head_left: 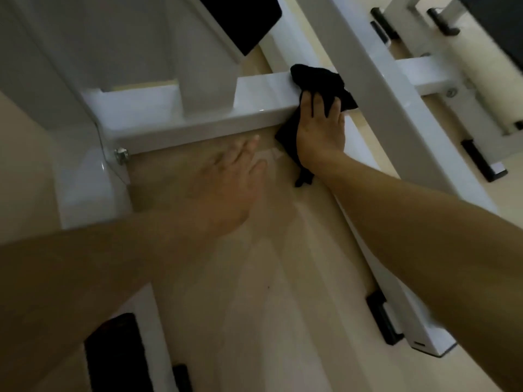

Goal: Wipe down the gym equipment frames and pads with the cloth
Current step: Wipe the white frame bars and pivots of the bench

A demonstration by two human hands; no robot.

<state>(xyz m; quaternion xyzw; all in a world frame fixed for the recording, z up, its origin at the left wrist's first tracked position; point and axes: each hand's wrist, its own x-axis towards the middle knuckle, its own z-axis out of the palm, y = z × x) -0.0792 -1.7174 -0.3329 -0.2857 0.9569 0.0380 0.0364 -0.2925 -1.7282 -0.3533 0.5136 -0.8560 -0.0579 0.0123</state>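
Pressing a black cloth (319, 83) against the far end of a white horizontal crossbar (198, 114), the right hand (321, 131) lay with fingers spread over the fabric, pinning it where the bar met a slanted white frame beam (396, 108); part of the cloth draped over the bar's top, and a loose tail hung below the wrist. Left hand (226, 188): blurred, fingers extended and loose, grasping nothing, placed just below the crossbar and apparently clear of it, though contact could not be told. Bolt (121, 156): at the bar's near-left end, beside a white upright. Black pads: one above the bar (243, 21), one at the lower left (116, 355), neither touched. Floor (283, 278): pale, beneath the frame. Step in hand, by judgement: wiping the frame, crossbar portion, at its junction end. Next move would likely call for drawing the cloth leftward along the bar toward the bolt, with steady pressure and the hanging tail gathered, pads remaining to do.
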